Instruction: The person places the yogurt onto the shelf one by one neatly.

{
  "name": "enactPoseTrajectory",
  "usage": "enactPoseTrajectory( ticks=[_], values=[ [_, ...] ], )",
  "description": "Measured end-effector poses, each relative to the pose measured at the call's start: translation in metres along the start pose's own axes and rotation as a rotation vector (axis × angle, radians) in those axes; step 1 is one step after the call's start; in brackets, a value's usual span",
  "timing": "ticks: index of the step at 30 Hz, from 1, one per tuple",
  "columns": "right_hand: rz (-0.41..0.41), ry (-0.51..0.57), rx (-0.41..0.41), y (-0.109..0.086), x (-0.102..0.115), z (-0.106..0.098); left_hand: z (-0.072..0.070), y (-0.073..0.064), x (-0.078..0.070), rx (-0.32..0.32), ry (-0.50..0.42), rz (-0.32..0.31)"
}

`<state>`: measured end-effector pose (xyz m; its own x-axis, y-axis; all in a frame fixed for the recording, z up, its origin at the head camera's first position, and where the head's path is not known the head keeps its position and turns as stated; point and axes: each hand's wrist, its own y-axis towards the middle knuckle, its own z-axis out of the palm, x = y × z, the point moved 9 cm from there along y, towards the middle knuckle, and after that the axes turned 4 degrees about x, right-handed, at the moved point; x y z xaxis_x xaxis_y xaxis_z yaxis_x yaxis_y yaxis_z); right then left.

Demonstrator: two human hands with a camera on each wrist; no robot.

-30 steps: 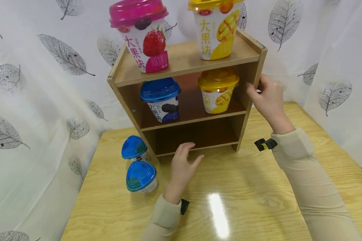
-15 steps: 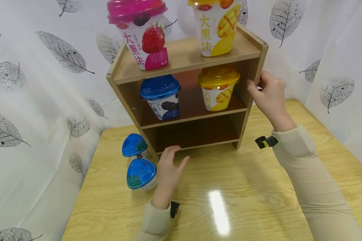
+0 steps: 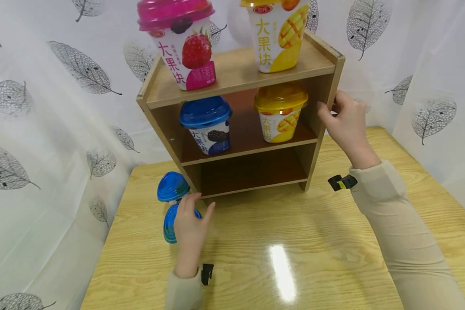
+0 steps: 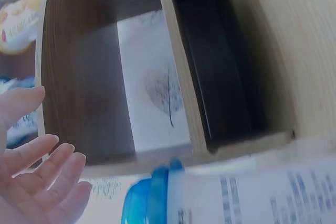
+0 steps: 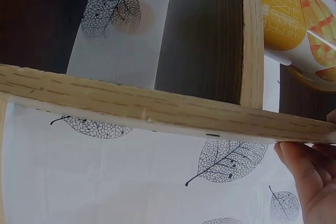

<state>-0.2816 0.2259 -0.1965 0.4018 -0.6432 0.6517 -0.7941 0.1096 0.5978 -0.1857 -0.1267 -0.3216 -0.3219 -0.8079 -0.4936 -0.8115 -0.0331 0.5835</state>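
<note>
A small wooden shelf unit (image 3: 321, 129) stands on the table. My right hand (image 3: 348, 129) grips its right side panel, thumb at the front edge; the right wrist view shows that hand (image 5: 310, 177) at the panel's edge. To the left of the unit are two blue-lidded yogurt cups, a rear one (image 3: 172, 187) and a front one (image 3: 170, 226). Over the front cup hangs my left hand (image 3: 187, 234), thumb and fingers spread, hiding much of it. In the left wrist view a blue-lidded cup (image 4: 231, 198) lies beside the spread fingers (image 4: 50, 192).
On the top board stand a pink-lidded strawberry cup (image 3: 182, 51) and a yellow-lidded mango cup (image 3: 277, 38). The middle level holds a blue-lidded blackberry cup (image 3: 209, 129) and another yellow-lidded cup (image 3: 280, 114). A leaf-print curtain (image 3: 81, 73) hangs behind the table (image 3: 248, 258).
My left hand has moved left, from in front of the lowest shelf level to over the front blue-lidded cup. The right hand keeps its place on the side panel.
</note>
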Motion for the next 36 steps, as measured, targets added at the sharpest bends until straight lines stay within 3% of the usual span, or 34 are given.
enactPoseTrajectory(
  ticks=[6, 10, 17, 23, 31, 36],
  values=[
    [-0.003, -0.005, -0.004, 0.0, 0.0, 0.0, -0.014, -0.004, 0.017, -0.052, 0.028, -0.057],
    [-0.005, 0.002, -0.001, 0.0, 0.001, 0.0, -0.02, -0.006, 0.029, -0.041, 0.142, -0.143],
    [-0.021, -0.011, -0.011, -0.001, 0.002, -0.001, -0.023, -0.01, 0.05, 0.061, 0.361, -0.298],
    [-0.008, 0.007, -0.01, -0.001, 0.003, -0.001, -0.016, -0.015, 0.07, 0.169, 0.399, -0.442],
    [-0.006, -0.008, -0.026, -0.001, 0.0, -0.001, -0.007, -0.019, 0.084, 0.24, 0.404, -0.49],
    [-0.004, -0.011, -0.016, -0.001, -0.001, -0.001, 0.0, -0.021, 0.087, 0.277, 0.397, -0.488]
  ],
)
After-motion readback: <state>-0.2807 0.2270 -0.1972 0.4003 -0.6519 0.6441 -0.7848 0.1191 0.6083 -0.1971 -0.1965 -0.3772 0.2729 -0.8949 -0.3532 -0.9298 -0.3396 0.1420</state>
